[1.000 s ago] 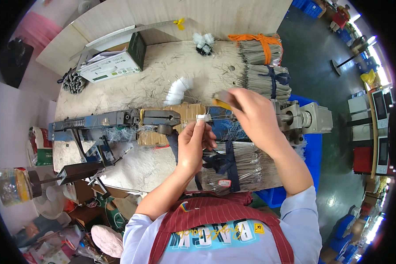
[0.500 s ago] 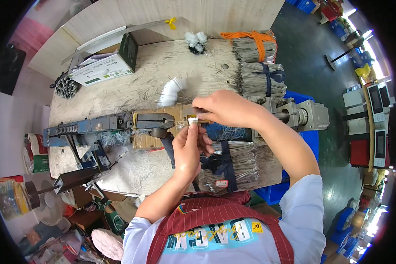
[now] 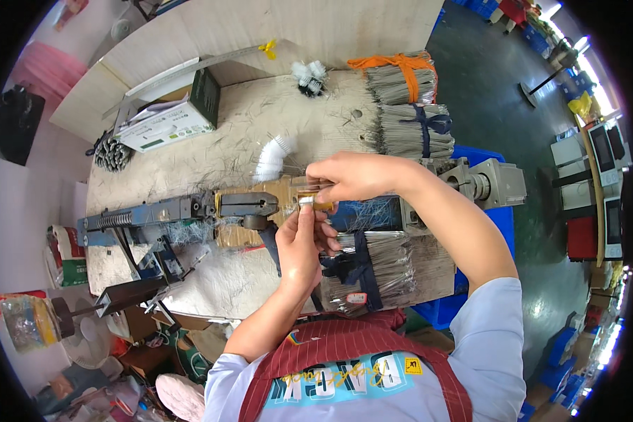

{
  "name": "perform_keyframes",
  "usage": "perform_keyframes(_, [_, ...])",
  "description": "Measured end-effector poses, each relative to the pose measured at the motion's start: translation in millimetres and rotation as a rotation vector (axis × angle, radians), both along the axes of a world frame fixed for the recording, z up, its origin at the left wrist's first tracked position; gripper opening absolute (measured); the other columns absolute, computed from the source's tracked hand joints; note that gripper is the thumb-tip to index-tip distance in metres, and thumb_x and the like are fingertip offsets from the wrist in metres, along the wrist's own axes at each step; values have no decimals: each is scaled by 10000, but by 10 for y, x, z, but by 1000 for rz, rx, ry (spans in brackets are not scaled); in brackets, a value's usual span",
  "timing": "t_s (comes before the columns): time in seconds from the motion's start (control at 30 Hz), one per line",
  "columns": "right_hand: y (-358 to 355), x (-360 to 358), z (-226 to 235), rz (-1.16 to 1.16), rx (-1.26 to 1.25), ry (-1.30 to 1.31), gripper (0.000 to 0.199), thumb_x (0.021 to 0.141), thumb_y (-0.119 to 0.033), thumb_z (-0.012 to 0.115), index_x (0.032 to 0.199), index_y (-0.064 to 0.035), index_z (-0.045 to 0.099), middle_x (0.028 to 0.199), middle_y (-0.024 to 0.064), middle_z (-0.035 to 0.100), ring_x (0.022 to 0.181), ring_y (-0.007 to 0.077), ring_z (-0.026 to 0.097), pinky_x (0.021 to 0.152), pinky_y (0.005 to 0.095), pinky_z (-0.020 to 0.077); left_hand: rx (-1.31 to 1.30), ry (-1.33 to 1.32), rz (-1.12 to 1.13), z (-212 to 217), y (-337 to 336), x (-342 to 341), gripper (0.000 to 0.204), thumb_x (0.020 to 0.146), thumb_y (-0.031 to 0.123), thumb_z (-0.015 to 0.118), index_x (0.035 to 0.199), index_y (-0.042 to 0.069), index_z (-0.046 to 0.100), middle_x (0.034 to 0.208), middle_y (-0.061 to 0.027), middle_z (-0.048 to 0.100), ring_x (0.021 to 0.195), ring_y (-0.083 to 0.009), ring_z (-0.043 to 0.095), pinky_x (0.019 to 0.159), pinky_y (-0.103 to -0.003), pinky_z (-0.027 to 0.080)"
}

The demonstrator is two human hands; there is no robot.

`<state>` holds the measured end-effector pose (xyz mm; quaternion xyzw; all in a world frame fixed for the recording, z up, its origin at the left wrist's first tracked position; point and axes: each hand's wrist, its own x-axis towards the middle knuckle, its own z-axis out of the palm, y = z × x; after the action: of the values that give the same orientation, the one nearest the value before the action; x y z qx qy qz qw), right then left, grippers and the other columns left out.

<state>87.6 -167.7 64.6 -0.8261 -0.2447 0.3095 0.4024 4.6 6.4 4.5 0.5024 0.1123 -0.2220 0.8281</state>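
In the middle of the bench my left hand [image 3: 301,245] is closed, its thumb pointing up and pressed on a small tuft of white bristles [image 3: 307,200]. My right hand [image 3: 352,177] reaches in from the right, fingers bent together just above and beside that tuft; what they pinch is hidden. Left of both hands are the dark jaws of a clamp [image 3: 247,205], part of a long blue metal machine [image 3: 144,212]. Beneath the hands lies brown cardboard [image 3: 285,188]. A curved stack of white bristles [image 3: 271,159] rests just beyond.
Bundles of metal wires, one tied with orange cloth [image 3: 403,76], another with dark cloth [image 3: 422,130], lie at the back right. A nearer wire bundle [image 3: 383,266] sits below my right forearm. A carton [image 3: 169,116] stands back left. A grey motor housing [image 3: 498,183] projects rightward.
The view has shifted slightly. The right fingers have come down a little beside the white tuft, and less of the tuft shows above my left thumb.
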Motion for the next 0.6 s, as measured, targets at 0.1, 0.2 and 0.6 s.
perform_keyframes(0.1, [21, -36, 26, -6, -93, -109, 231, 893, -184, 618, 963, 28, 559, 807, 155, 665, 703, 256, 664, 639, 390, 486, -1, 0, -4, 31, -7, 8, 313, 1022, 290, 473, 899, 19, 568, 653, -71, 602, 473, -160, 580, 419, -258, 442])
perform_keyframes(0.2, [56, -94, 31, -89, -122, -72, 222, 896, -168, 610, 986, 28, 561, 817, 146, 669, 646, 217, 662, 610, 372, 494, 6, 5, -28, 66, 9, 23, 323, 1023, 304, 472, 910, 19, 573, 689, -72, 607, 522, -169, 601, 458, -269, 465])
perform_keyframes(0.6, [-118, -71, 194, 2, -369, -497, 275, 928, -201, 566, 1046, 47, 549, 929, 172, 670, 655, 234, 667, 659, 367, 522, -582, 246, -23, 347, 182, 65, 652, 1010, 390, 419, 1373, -133, 277, 1410, -312, 369, 1365, -387, 348, 1150, -484, 313])
